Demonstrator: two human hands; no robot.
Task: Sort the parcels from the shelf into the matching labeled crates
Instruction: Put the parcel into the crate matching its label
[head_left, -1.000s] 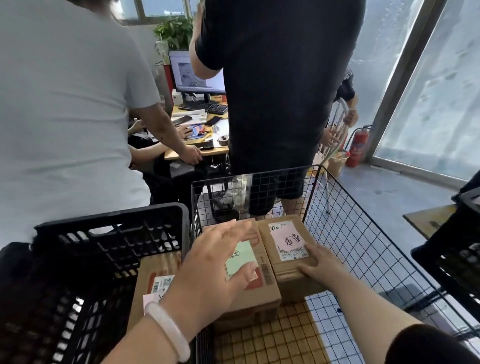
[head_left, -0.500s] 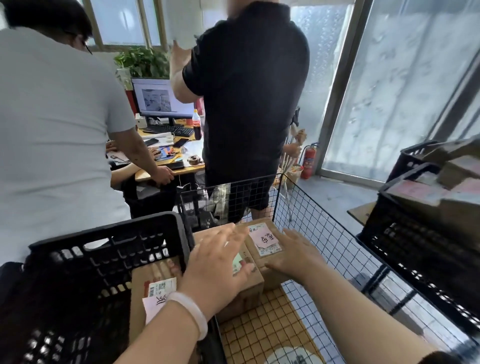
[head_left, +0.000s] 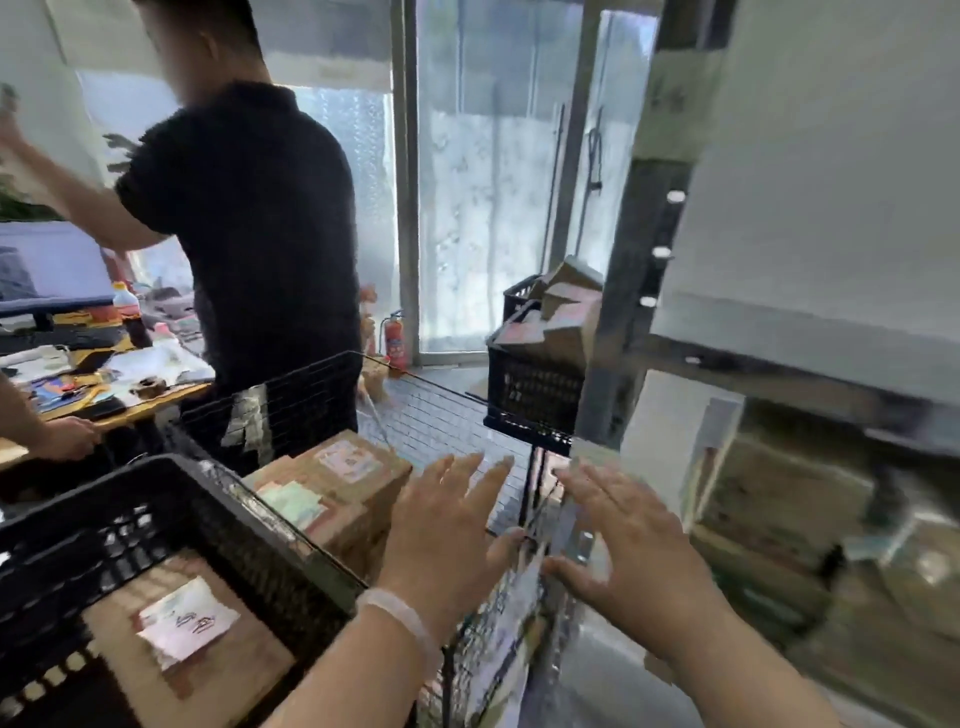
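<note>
Parcels: brown cardboard boxes with paper labels stuck on top. Two sit side by side in the black wire-mesh crate; the nearer carries a greenish label, the farther a pink-and-white one. Another labelled cardboard parcel lies flat in the black plastic lattice crate at lower left. More brown boxes rest on the metal shelf at right, blurred.

Our left hand hovers over the wire crate's near edge, fingers spread and released, holding nothing. Our right hand is likewise open and empty, fingers splayed, palm down, pointing toward the shelf.

Handling, as we judge it: the boxes look stiff and squared, probably light to moderate in weight, taped surfaces a bit slick. Best hold is with both palms on opposite side faces, or one hand under the base, keeping the label face up so it stays readable.

Surroundings: tight quarters. A person in a dark shirt stands just beyond the wire crate. A cluttered wooden counter at left holds a bottle, papers and a monitor. A second black plastic crate full of boxes sits beside the shelf upright. Frosted glass doors behind, a red fire extinguisher on the floor by them.
</note>
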